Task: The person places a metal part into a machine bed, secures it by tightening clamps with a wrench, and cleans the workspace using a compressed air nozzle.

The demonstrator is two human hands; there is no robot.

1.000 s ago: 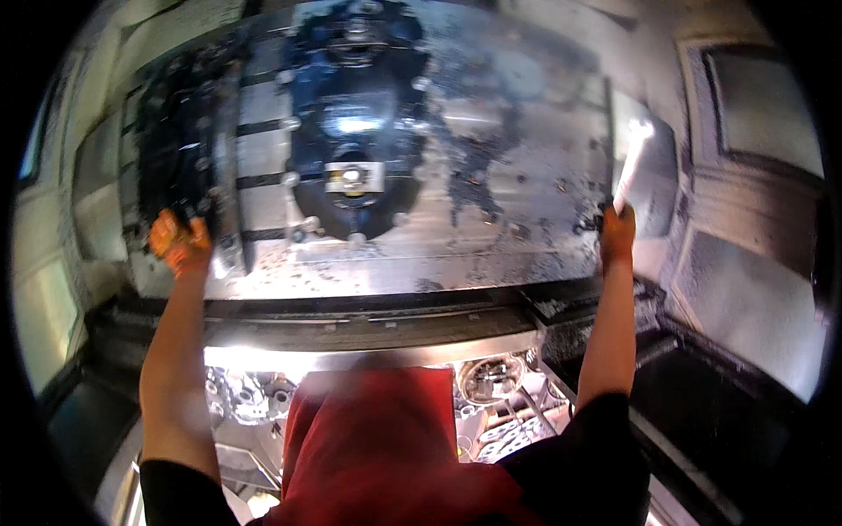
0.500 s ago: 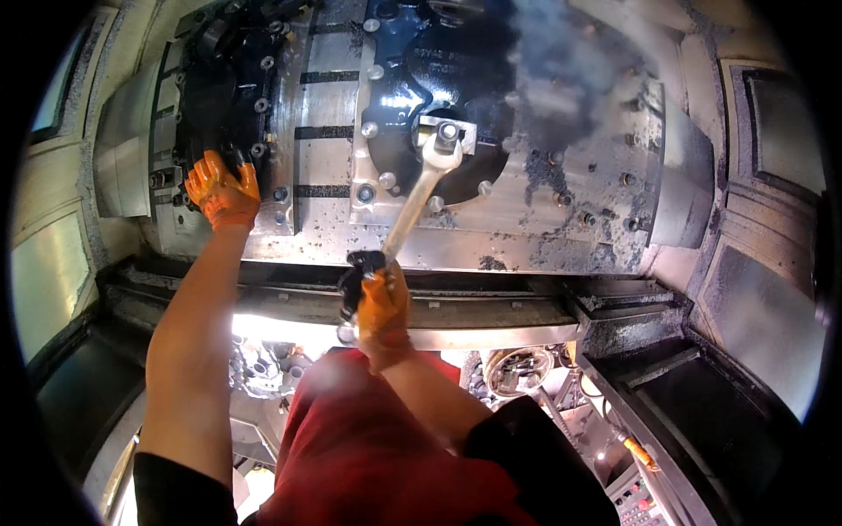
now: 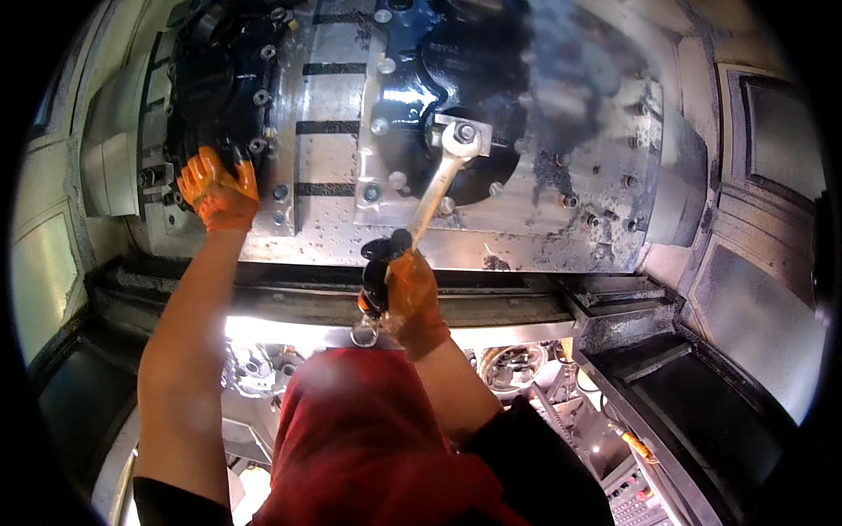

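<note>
My right hand (image 3: 412,298), in an orange glove with black fingers, is closed around the shank of a long steel combination wrench (image 3: 435,195). The wrench head sits around a nut (image 3: 465,133) on a metal clamp plate (image 3: 483,145), which lies over a dark, oily cast part (image 3: 478,83). The ring end shows below my fist. My left hand (image 3: 219,191), gloved alike, rests with spread fingers at the lower end of a second dark part (image 3: 200,105) on the left; its fingertips blend into the dark surface.
A metal fixture plate (image 3: 351,252) with slots, bolts and chips carries both parts. Grey haze hangs over its upper right. A ledge (image 3: 491,314) crosses in front of me. Machine walls stand on both sides, and an orange-handled tool (image 3: 633,444) lies low at the right.
The wrench head has moved onto the nut, where before it stood just below it. My right hand has shifted slightly right. My left hand stays nearly in place.
</note>
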